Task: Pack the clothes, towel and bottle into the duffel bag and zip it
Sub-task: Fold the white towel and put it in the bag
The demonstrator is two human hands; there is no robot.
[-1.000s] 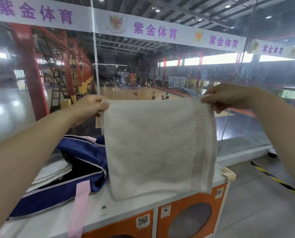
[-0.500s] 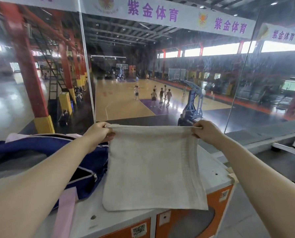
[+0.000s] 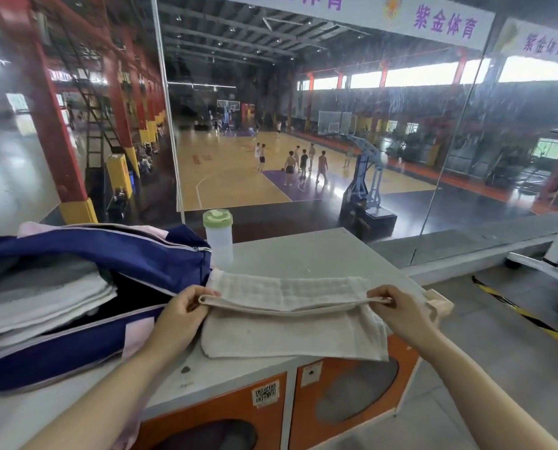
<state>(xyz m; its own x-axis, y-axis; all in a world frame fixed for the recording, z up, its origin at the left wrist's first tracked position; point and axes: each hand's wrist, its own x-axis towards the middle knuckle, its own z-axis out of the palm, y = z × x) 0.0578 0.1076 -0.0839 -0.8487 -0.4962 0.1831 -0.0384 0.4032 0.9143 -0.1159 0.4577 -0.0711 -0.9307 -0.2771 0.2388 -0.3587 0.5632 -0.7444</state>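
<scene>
A beige towel [image 3: 290,329] lies on the white counter top [image 3: 319,254], folded over itself. My left hand [image 3: 182,311] pinches its upper left corner and my right hand [image 3: 392,308] pinches its upper right corner. Left of the towel sits the navy duffel bag [image 3: 118,251] with pink trim, unzipped. Folded white and grey clothes [image 3: 44,297] lie inside it. A clear bottle [image 3: 218,235] with a green lid stands upright behind the towel, beside the bag's end.
The counter tops orange-fronted cabinets [image 3: 261,404] with round windows. Its right edge carries a small wooden corner piece [image 3: 438,303]. A glass wall [image 3: 400,141] rises just behind the counter. Grey floor with yellow-black tape [image 3: 530,319] lies to the right.
Both hands came down with the towel: it hung spread out in the air, and now it rests on the counter with the top half folded over. The bottle has come into view.
</scene>
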